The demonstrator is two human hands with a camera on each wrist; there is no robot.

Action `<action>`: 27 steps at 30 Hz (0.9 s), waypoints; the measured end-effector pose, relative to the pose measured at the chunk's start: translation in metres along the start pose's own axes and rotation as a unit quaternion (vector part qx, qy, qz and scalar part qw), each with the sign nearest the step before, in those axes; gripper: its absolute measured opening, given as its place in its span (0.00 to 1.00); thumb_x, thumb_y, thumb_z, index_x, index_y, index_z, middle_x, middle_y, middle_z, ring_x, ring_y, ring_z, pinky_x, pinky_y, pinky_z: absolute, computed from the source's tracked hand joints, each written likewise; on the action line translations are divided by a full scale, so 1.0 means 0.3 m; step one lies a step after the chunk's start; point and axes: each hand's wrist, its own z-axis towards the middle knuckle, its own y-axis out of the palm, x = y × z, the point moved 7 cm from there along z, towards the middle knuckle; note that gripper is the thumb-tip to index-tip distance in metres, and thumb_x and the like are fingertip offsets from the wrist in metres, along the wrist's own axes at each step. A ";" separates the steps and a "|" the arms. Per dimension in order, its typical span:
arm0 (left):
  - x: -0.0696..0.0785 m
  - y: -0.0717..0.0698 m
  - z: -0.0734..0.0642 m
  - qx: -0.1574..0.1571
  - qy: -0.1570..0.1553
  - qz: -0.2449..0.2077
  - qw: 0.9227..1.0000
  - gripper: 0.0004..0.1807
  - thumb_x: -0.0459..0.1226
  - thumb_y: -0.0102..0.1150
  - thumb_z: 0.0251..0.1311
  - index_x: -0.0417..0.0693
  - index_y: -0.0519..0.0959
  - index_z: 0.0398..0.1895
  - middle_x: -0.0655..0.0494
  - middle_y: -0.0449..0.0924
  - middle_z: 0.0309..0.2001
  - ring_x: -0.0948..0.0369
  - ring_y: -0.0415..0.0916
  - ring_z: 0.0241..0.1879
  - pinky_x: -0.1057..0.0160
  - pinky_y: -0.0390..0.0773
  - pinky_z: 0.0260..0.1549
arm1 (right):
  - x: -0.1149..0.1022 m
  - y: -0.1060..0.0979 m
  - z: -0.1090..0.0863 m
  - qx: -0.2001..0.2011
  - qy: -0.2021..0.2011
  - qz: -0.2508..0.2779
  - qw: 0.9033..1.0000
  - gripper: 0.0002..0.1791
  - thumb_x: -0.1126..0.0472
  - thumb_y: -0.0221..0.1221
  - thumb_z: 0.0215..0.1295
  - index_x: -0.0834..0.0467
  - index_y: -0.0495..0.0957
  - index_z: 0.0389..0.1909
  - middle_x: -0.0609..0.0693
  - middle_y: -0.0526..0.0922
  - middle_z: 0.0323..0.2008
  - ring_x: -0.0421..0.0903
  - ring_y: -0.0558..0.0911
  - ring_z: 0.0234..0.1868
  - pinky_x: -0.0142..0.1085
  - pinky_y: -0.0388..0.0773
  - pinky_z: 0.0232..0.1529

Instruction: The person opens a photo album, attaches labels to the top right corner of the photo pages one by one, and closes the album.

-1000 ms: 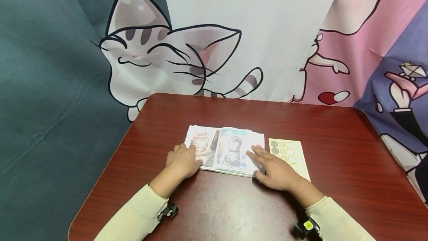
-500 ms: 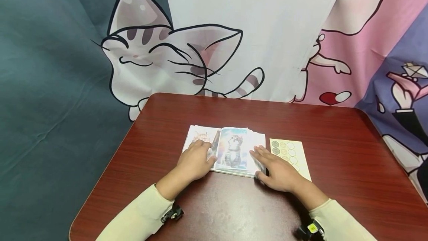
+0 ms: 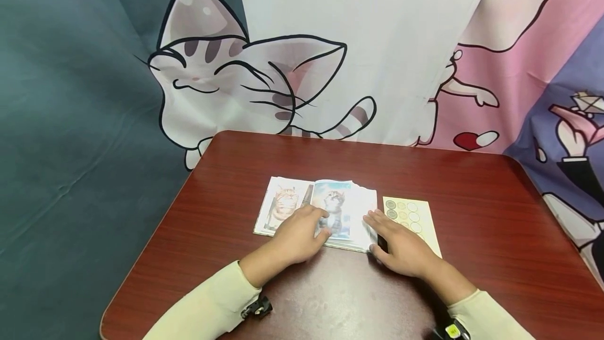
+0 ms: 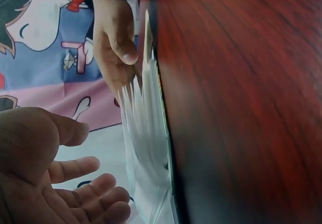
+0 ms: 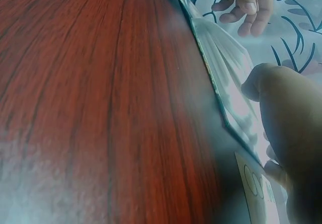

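While my right grip (image 3: 401, 247) rests on the book (image 3: 342, 208), probably steadying its pages, my left grip (image 3: 301, 234) hovers above, both slack.

Dark red wood-grain table (image 3: 495, 209), printed backdrop (image 3: 401, 20) behind it, smiling striped cartoon cat (image 3: 212, 114)

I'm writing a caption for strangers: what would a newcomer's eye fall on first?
Probably the big cartoon cat on the backdrop behind the table, left of centre. Next comes the open book with cat pictures on the table, the left hand above its middle and the right hand at its right edge. A pale yellow sheet with circles lies right of the book.
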 end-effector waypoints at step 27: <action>0.117 0.068 0.054 -0.018 0.060 0.002 0.998 0.18 0.47 0.60 0.70 0.52 0.81 0.58 0.56 0.80 0.54 0.58 0.76 0.55 0.61 0.75 0.54 | 0.073 -0.054 -0.065 0.041 0.015 -0.011 0.999 0.35 0.55 0.70 0.61 0.61 0.74 0.68 0.59 0.76 0.66 0.59 0.73 0.67 0.58 0.69 0.63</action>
